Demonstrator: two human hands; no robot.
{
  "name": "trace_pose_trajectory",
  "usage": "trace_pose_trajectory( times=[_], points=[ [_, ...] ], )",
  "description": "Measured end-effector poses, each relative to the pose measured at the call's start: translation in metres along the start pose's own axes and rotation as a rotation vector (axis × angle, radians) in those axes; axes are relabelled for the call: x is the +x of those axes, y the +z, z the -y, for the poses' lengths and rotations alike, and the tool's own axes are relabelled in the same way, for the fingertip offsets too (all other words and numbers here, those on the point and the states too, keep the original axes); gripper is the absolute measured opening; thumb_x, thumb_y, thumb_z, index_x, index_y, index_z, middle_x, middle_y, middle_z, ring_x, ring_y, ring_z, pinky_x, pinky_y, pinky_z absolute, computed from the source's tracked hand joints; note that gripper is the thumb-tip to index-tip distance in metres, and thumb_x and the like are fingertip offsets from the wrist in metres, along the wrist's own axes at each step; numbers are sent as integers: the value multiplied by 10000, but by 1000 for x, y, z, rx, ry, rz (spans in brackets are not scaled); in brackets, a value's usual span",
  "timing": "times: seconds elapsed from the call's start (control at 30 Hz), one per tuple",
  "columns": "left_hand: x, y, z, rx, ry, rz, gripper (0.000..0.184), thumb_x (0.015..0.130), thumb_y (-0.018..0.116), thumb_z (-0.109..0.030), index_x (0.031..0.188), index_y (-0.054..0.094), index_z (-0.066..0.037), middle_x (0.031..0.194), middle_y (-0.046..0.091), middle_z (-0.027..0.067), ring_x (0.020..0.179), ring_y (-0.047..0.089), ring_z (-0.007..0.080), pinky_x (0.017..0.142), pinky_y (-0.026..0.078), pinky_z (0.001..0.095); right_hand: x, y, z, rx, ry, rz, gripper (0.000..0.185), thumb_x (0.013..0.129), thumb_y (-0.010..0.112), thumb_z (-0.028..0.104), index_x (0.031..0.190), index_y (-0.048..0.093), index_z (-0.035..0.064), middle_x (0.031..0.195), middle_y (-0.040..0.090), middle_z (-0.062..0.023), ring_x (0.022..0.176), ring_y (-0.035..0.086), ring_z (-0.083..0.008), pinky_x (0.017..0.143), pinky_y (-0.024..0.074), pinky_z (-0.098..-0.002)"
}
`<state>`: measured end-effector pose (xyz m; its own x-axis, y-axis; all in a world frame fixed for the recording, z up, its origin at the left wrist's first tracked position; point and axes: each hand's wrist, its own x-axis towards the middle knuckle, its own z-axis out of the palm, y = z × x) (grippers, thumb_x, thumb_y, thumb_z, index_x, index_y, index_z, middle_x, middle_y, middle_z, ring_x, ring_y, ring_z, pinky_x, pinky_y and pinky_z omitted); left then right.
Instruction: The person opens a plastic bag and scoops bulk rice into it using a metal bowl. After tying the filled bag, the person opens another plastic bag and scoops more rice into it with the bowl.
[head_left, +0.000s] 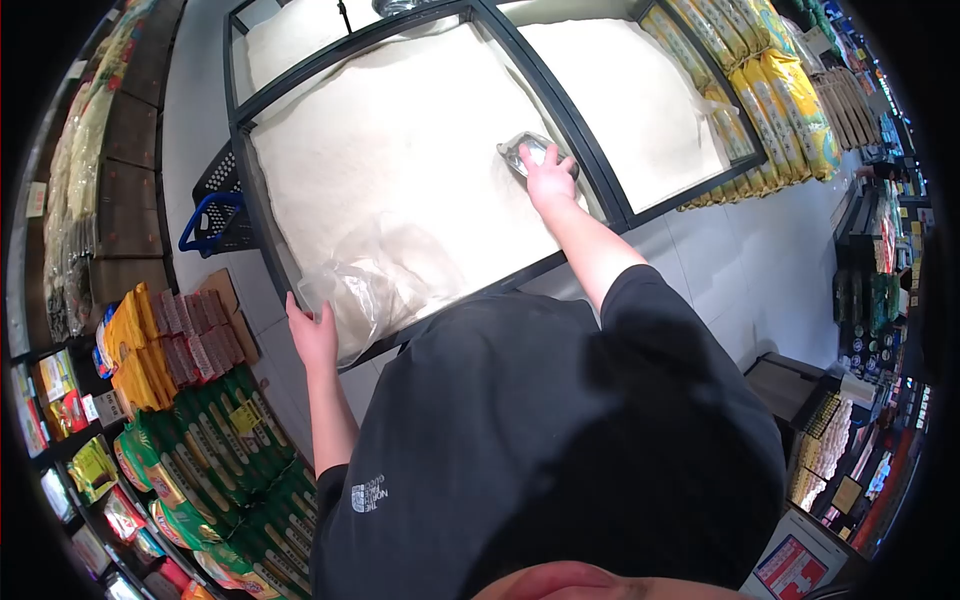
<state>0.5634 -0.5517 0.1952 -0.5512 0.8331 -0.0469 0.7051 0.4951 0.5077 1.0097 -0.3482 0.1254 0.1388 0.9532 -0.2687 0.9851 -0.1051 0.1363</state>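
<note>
In the head view, a wide black-framed bin (262, 215) is filled with loose white grain that looks like rice (390, 140). My right hand (552, 180) reaches to its right side, fingers bent over a shiny scoop (520, 150) resting on the grain. The scoop's handle is hidden under my hand. At the near left corner, my left hand (315, 335) is at the edge of a clear plastic bag (365, 290), thumb and fingers around its rim. The crumpled bag lies partly over the grain and the bin's front edge.
A blue-handled black basket (215, 215) stands left of the bin. A second grain compartment (625, 110) adjoins on the right, with yellow sacks (790, 110) beyond. Green packs (215, 450) and orange packs (140, 345) fill the left shelves. A dark box (785, 385) stands lower right.
</note>
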Motion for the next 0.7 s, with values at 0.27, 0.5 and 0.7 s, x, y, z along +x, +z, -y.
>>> trace_pose_trajectory(
  times=[0.27, 0.5, 0.7],
  points=[
    [-72, 4, -21, 355, 379, -314, 688, 820, 789, -421, 1386, 568, -99, 1192, 595, 125, 1103, 558, 330, 922, 428, 492, 4, -1, -10, 176, 173, 132, 731, 991, 507, 94, 1614, 229, 359, 1582, 190, -283, 1302, 412, -613, 1014, 520, -556],
    [-86, 38, -30, 357, 351, -30, 782, 787, 794, -540, 1388, 584, -86, 1136, 646, 95, 1050, 580, 312, 899, 418, 471, -3, 2, -16, 224, 126, 241, 802, 959, 534, 115, 1645, 144, 262, 1588, 160, -311, 1318, 392, -665, 1116, 439, -562],
    [-79, 55, -29, 341, 376, 168, 625, 817, 788, -339, 1365, 594, -110, 1065, 660, 91, 1007, 628, 282, 833, 482, 448, -9, 18, -27, 477, 173, 247, 915, 877, 595, 75, 1634, 110, 245, 1576, 169, -329, 1307, 431, -643, 1117, 429, -563]
  ],
)
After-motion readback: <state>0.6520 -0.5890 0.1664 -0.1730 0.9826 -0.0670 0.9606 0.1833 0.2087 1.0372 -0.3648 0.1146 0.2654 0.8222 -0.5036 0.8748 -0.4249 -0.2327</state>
